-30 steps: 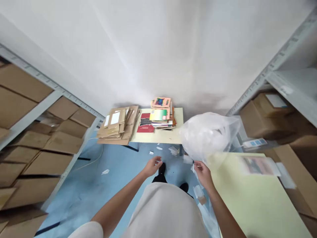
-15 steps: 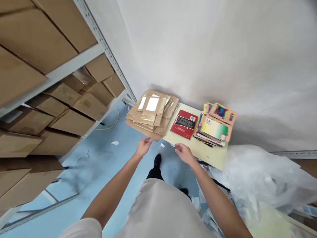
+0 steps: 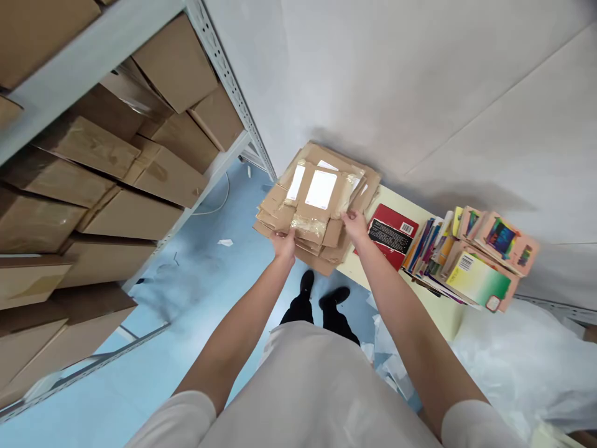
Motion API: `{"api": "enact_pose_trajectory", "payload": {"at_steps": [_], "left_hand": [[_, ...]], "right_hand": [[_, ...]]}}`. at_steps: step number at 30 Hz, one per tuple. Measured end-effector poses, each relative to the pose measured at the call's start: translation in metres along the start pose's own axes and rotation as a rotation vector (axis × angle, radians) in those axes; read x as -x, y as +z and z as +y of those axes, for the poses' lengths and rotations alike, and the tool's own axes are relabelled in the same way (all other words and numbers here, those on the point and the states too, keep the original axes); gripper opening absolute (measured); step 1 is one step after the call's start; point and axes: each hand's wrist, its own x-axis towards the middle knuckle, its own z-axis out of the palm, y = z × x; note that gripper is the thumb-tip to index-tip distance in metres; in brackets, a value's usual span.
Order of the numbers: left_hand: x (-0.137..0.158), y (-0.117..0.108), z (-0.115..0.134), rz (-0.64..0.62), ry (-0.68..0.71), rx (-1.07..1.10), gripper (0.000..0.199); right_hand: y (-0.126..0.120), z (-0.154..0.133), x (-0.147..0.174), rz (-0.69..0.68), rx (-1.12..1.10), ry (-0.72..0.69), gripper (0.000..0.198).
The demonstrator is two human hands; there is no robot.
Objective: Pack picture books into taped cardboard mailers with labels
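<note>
A stack of flattened cardboard boxes (image 3: 305,256) lies at the left end of a pale yellow table. The topmost flattened cardboard box (image 3: 308,196) carries a white label and clear tape. My left hand (image 3: 283,245) is closed on the near left edge of the cardboard, thumb on top. On the right side, my right hand (image 3: 355,226) pinches the cardboard's edge; its fingertips are partly hidden. Beside my right wrist lies a red book (image 3: 390,231), back cover up, partly covered by my forearm.
Several books (image 3: 480,280) are piled farther right on the table (image 3: 359,266). Shelving (image 3: 224,81) full of cardboard cartons (image 3: 135,221) stands at the left. Whitish plastic sheeting (image 3: 522,354) bulks at the lower right. Paper scraps (image 3: 383,336) litter the blue floor.
Both hands have moved forward from before the table's front edge to the cardboard stack and closed on its edges. The view has shifted, placing the table's books farther right.
</note>
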Motion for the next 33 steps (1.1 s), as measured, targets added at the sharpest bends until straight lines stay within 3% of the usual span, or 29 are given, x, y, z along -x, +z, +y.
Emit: {"api": "enact_pose_trajectory", "payload": {"at_steps": [8,14,16,20,22,26,30,33], "left_hand": [[0.011,-0.003,0.027,0.104,-0.096,0.073,0.038],[0.024,-0.032,0.046,0.016,-0.187,0.200,0.015],[0.028,-0.044,0.050,-0.030,-0.162,0.178,0.015],[0.028,-0.063,0.058,-0.112,0.029,0.066,0.029],[0.024,-0.067,0.067,-0.139,0.120,0.028,0.037],[0.022,-0.064,0.090,-0.275,0.249,-0.027,0.040],[0.040,-0.039,0.103,-0.496,0.292,-0.119,0.035],[0.067,-0.007,0.096,-0.673,0.320,-0.243,0.031]], "right_hand": [[0.008,-0.025,0.030,-0.043,-0.075,0.049,0.022],[0.001,-0.029,0.086,-0.068,-0.234,0.080,0.038],[0.000,-0.022,0.105,-0.089,-0.292,0.144,0.046],[-0.010,-0.007,0.136,-0.218,-0.230,0.191,0.050],[-0.025,-0.001,0.146,-0.183,-0.155,0.139,0.063],[-0.075,0.004,0.166,0.131,-0.013,-0.044,0.086],[-0.133,-0.004,0.196,0.169,-0.007,-0.150,0.073],[-0.174,-0.006,0.227,0.176,-0.136,-0.208,0.065]]}}
